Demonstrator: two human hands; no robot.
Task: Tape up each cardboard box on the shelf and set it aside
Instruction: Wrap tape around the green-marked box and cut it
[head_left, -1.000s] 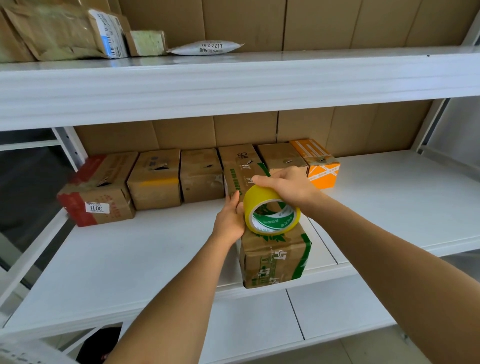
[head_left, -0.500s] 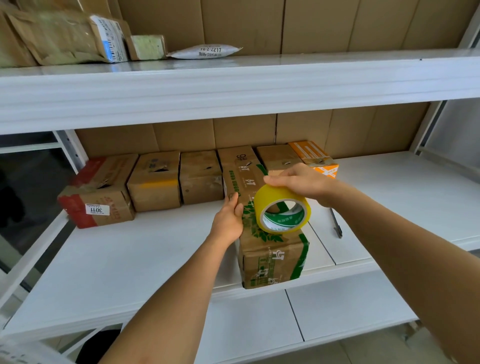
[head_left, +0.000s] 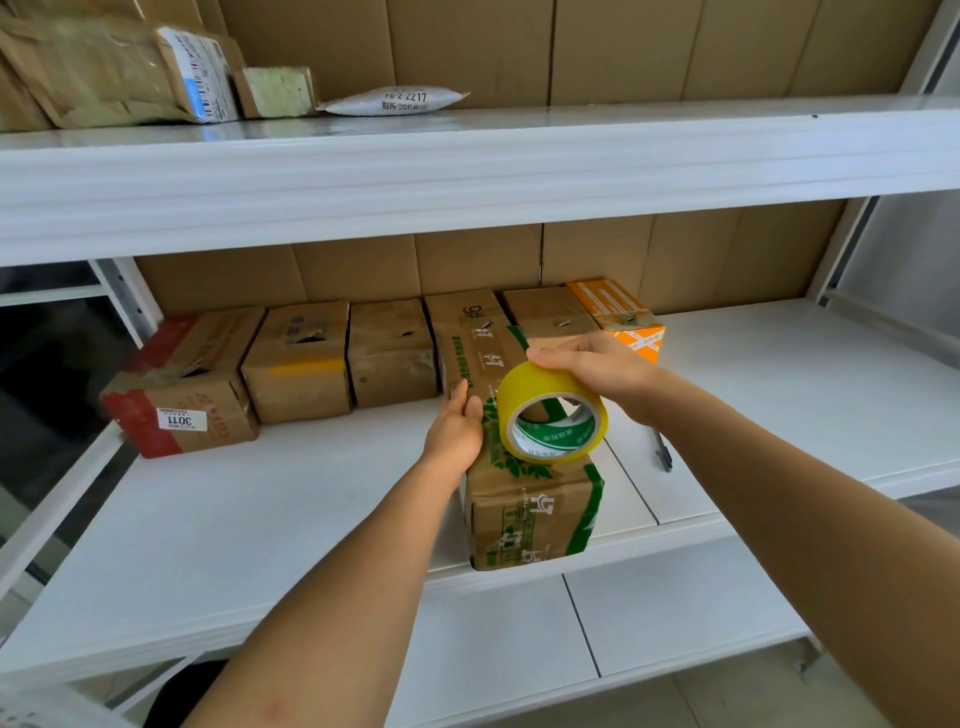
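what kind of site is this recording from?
Likely a parcel storeroom or packing area: white metal shelving, a row of used cardboard boxes along the back, labelled mail parcels on the upper shelf, and a roll of packing tape in the right hand.

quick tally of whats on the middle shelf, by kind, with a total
Cardboard boxes: 7, six in the back row and one long green-printed box at the front edge
Tape rolls: 1, yellow tape roll, standing on the front box
Pens: 1, pen
Total: 9
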